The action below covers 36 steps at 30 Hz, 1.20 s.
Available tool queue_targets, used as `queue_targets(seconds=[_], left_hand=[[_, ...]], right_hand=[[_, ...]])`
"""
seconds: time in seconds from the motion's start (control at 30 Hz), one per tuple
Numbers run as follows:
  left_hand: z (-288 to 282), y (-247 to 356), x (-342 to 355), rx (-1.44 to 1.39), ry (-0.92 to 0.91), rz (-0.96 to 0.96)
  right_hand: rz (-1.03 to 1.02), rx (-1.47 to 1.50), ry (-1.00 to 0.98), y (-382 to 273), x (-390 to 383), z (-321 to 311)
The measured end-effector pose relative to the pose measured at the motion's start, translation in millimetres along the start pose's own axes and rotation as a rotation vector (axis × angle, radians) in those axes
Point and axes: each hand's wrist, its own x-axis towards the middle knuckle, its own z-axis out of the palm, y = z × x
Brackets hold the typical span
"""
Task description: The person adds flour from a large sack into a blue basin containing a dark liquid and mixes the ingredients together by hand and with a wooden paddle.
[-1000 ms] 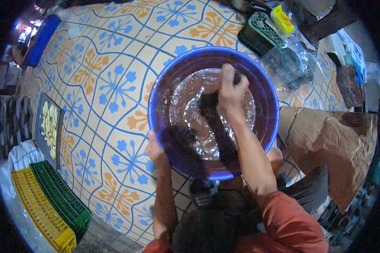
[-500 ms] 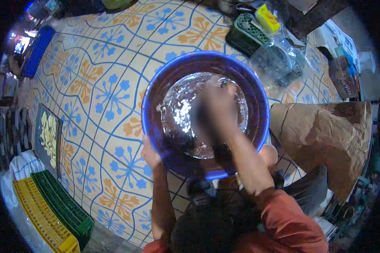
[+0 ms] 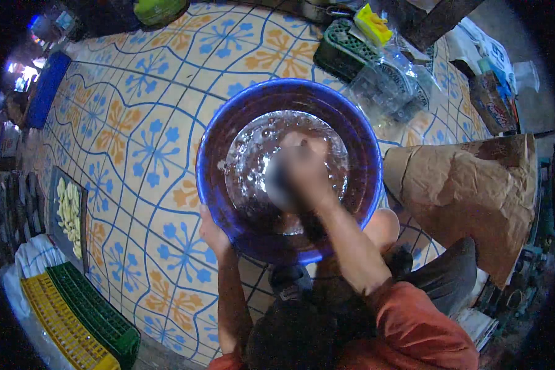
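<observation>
A large round blue basin (image 3: 290, 90) stands on the floor before me, its inner wall dark and wet-looking. In it lies a shiny, bubbly dark liquid (image 3: 243, 161). My right hand (image 3: 306, 161) reaches down into the middle of the basin. Blur covers its fingers, so whether they hold anything cannot be made out. My left hand (image 3: 214, 232) grips the basin's near left side, its fingers partly hidden against the outer wall.
Brown paper (image 3: 468, 179) lies close at the right. Beyond the basin are a green crate (image 3: 338, 58) and clear plastic packaging (image 3: 385, 92). At the left are a dark tray (image 3: 57, 229) of pale, elongated pieces, a yellow crate (image 3: 61, 320) and another green crate (image 3: 95, 311).
My right hand has shifted a little leftward inside the basin. The left hand keeps its hold at the side. The whole view has moved slightly.
</observation>
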Motion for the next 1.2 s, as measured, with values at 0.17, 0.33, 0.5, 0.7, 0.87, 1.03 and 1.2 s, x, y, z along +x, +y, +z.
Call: queue_targets(seconds=[0.17, 0.33, 0.5, 0.7, 0.87, 1.03, 1.2], left_hand=[[-17, -6, 8, 0.421, 0.024, 0.060], [-15, -8, 3, 0.431, -0.099, 0.135], [-7, -10, 6, 0.408, -0.017, 0.405], [-8, 5, 2, 0.386, 0.080, 0.112], [-9, -9, 4, 0.298, 0.048, -0.002], [-21, -16, 13, 0.247, 0.042, -0.048], [-2, 2, 2, 0.234, 0.084, -0.001]], right_hand=[[-0.148, -0.198, -0.006, -29, -62, -31], [0.301, -0.020, 0.504, 29, 51, -85], [0.073, 0.020, 0.345, 40, 147, -13], [-0.204, -0.203, -0.312, 9, 125, 131], [-0.073, 0.129, -0.805, -27, 56, 166], [-0.455, 0.100, -1.114, -25, -43, 128], [0.024, -0.145, -0.344, -22, -33, -7]])
